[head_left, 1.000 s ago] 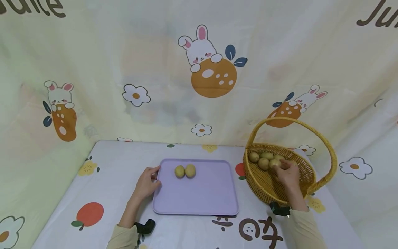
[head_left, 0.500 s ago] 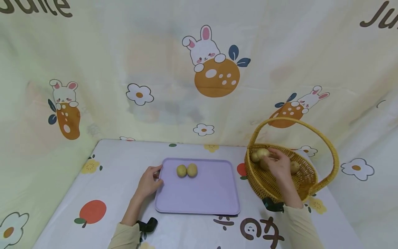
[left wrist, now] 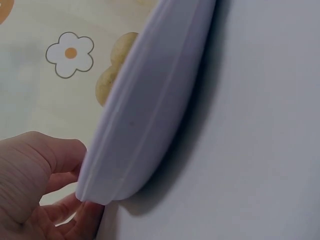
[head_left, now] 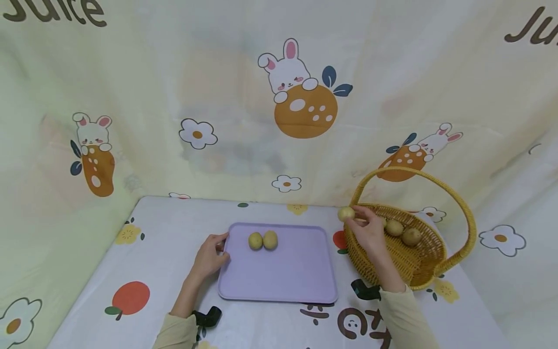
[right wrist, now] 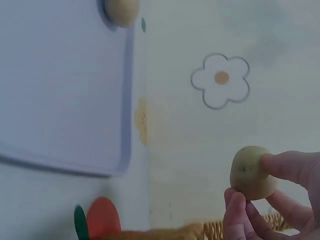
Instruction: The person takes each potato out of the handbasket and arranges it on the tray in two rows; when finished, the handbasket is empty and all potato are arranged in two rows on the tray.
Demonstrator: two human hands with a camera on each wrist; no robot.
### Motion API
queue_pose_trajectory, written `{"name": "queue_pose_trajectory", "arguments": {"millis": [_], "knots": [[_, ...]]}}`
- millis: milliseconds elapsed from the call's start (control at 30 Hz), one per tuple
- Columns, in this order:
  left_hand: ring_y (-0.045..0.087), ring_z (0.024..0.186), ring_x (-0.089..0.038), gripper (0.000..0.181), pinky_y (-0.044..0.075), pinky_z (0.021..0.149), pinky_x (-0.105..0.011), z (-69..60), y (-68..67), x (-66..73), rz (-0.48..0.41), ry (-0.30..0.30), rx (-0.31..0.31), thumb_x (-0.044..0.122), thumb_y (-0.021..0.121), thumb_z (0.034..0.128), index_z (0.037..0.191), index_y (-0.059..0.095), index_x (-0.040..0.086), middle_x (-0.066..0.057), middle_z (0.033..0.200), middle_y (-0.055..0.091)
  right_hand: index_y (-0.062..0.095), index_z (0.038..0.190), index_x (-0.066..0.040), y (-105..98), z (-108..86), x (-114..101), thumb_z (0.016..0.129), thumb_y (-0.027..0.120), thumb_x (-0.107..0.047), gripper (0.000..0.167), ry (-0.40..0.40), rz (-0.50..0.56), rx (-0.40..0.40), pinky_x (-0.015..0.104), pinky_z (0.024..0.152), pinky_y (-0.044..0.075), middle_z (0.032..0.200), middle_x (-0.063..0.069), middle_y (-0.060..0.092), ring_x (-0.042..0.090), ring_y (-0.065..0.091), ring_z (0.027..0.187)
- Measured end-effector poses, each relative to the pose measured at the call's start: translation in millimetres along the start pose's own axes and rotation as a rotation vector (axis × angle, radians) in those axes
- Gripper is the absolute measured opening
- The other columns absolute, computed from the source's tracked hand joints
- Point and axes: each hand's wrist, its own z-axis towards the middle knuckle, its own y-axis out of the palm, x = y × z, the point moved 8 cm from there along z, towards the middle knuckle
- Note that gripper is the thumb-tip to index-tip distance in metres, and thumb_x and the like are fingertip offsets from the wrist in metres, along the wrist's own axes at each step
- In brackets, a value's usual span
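My right hand [head_left: 370, 233] pinches a potato [head_left: 346, 214] between thumb and fingers, above the left rim of the wicker basket [head_left: 362, 264]. In the right wrist view the same potato [right wrist: 252, 172] shows between the fingertips. At the left edge of the lilac tray [head_left: 279, 274], my left hand [head_left: 207, 258] grips the rim with thumb and fingers; the left wrist view shows the tray's side [left wrist: 145, 115] against that hand [left wrist: 40, 175]. Two potatoes [head_left: 255, 241] lie side by side near the tray's back edge. Several more potatoes [head_left: 411, 237] are in the basket, partly hidden by my right hand.
The basket's tall handle [head_left: 464, 208] arches over it at the right. A printed white cloth [head_left: 174, 218] covers the table, and a patterned curtain [head_left: 231, 72] hangs behind it.
The right hand has moved left and up from inside the basket with a potato in its fingers. The left hand keeps its place on the tray; the view has shifted slightly.
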Motion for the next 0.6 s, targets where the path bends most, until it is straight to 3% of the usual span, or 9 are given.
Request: {"name": "queue_pose_trajectory", "arguments": {"millis": [167, 367, 600], "knots": [[0.065, 0.086, -0.026, 0.06, 0.05, 0.075, -0.037, 0.2, -0.4, 0.8, 0.005, -0.001, 0.004, -0.003, 0.067, 0.0722, 0.132, 0.059, -0.006, -0.019, 0.111, 0.06, 0.057, 0.133, 0.002, 20, -0.7, -5, 0.092, 0.067, -0.011, 0.045, -0.018, -0.008, -0.019, 0.015, 0.068, 0.047, 0.121, 0.025, 0.058, 0.006, 0.058, 0.086], [0.065, 0.085, -0.026, 0.06, 0.049, 0.074, -0.037, 0.2, -2.7, 1.7, 0.005, 0.01, 0.016, -0.004, 0.067, 0.0714, 0.131, 0.059, -0.006, -0.019, 0.109, 0.06, 0.061, 0.129, 0.002, 43, 0.1, -4, 0.088, 0.069, -0.009, 0.043, -0.075, -0.023, -0.024, 0.018, 0.068, 0.048, 0.115, 0.025, 0.061, 0.025, 0.063, 0.089], [0.064, 0.084, -0.024, 0.06, 0.049, 0.072, -0.035, -0.5, -2.0, 1.2, 0.002, 0.001, 0.01, -0.004, 0.067, 0.0715, 0.131, 0.059, -0.006, -0.019, 0.11, 0.06, 0.064, 0.119, 0.007, 75, -0.7, 4, 0.084, 0.074, -0.005, 0.039, -0.156, -0.001, -0.051, 0.026, 0.071, 0.054, 0.105, 0.027, 0.066, 0.031, 0.07, 0.083]]}}
